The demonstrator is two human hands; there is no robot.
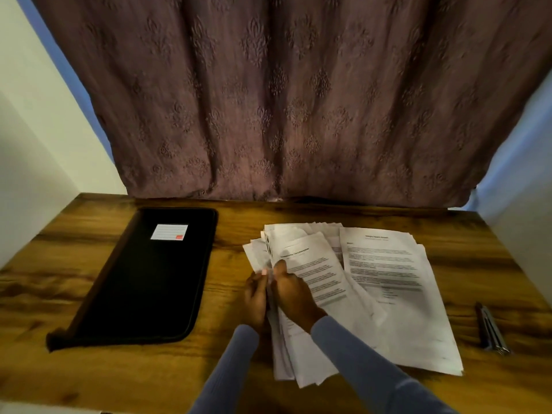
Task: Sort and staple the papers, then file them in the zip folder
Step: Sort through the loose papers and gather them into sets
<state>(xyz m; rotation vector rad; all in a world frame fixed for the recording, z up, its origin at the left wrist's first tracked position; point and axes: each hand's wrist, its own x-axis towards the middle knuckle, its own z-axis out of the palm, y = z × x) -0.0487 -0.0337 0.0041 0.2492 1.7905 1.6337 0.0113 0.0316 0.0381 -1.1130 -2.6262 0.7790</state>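
hands (277, 297) gripping papers (385, 282), closed zip folder (143, 282)

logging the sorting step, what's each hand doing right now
Left hand: pinching the edge of the papers.
Right hand: also gripping those papers.

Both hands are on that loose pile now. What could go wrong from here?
The papers lie fanned and overlapping, so sheets from different sets could get mixed. The left hand and right hand pinch one edge only; loose sheets may slide off the table. The stapler sits near the right edge and could be knocked off.
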